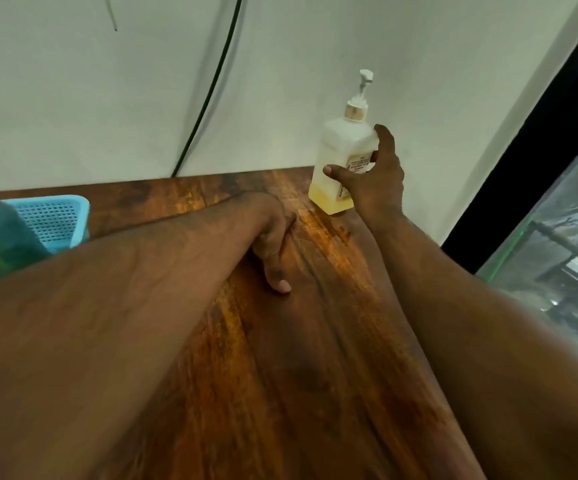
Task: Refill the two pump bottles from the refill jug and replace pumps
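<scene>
right hand (375,178) grips pump bottle (344,150) — left hand (273,237) rests on table (280,341).

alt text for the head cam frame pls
A person's right hand grips a nearly empty pump bottle, pump still on, standing at the back of a wooden table. The left hand rests on the table; a blue basket sits far left.

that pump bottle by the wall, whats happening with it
A person's right hand grips the pump bottle standing on the wooden table near the wall. Its pump is still on, and only a little yellow liquid sits at the bottom. The left hand rests on the table, holding nothing.
</scene>
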{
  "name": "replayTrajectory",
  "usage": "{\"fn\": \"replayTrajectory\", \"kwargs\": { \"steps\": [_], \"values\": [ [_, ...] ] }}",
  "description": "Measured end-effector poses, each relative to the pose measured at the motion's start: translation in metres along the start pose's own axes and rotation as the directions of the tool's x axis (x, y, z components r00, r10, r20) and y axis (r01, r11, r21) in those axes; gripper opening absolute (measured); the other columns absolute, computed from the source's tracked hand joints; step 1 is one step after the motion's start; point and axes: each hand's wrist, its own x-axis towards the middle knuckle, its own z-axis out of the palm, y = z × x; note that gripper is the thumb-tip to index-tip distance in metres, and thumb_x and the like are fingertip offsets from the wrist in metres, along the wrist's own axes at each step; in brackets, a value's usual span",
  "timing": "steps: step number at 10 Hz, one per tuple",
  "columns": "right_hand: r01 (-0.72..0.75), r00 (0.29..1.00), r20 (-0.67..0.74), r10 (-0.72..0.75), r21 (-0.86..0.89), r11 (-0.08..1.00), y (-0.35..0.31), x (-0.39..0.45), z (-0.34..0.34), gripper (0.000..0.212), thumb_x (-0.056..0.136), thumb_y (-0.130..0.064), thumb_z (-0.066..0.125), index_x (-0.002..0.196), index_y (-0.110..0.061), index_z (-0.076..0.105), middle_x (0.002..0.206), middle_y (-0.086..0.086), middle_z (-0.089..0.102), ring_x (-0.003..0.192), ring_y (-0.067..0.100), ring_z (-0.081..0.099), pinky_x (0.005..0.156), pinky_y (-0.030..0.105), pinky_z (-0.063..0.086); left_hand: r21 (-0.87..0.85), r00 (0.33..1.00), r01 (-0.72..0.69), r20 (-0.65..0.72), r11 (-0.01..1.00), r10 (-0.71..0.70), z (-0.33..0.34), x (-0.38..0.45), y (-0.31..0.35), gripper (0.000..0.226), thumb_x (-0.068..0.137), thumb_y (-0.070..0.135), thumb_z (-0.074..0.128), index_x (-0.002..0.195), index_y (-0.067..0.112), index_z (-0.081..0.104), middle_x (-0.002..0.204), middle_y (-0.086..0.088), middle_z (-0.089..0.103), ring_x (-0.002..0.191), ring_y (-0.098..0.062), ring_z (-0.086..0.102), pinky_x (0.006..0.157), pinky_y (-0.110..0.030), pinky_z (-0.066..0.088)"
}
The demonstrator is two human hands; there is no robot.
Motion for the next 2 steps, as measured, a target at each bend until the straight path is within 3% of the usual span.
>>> {"fn": "replayTrajectory", "kwargs": {
  "steps": [1, 2],
  "values": [
    [-0.012, 1.000, -0.009, 0.012, -0.044, 0.999, 0.001, 0.001, 0.006, 0.104, 0.060, -0.056, 0.079, 0.145, -0.032, 0.024, 0.133, 0.000, 0.052, 0.119, 0.021, 0.053, 0.095, 0.045, 0.047, 0.036, 1.000, -0.005, -0.007, 0.999, 0.005, 0.002, -0.004, 0.000, 0.126, 0.071, 0.049, 0.083, 0.158, 0.027, -0.005, 0.165, -0.013, 0.009, 0.149, -0.036, 0.019, 0.113, -0.045, 0.032],
    [-0.058, 0.998, 0.017, 0.060, -0.068, 0.996, -0.004, -0.012, 0.004, 0.114, 0.068, -0.051, 0.078, 0.152, -0.030, 0.004, 0.141, 0.004, 0.046, 0.126, 0.025, 0.049, 0.099, 0.042, 0.040, 0.063, 0.999, 0.012, -0.044, 0.998, -0.009, 0.006, -0.018, 0.005, 0.122, 0.075, 0.056, 0.077, 0.158, 0.024, -0.007, 0.165, -0.013, 0.011, 0.148, -0.035, 0.022, 0.114, -0.045, 0.030]
  ]
}}
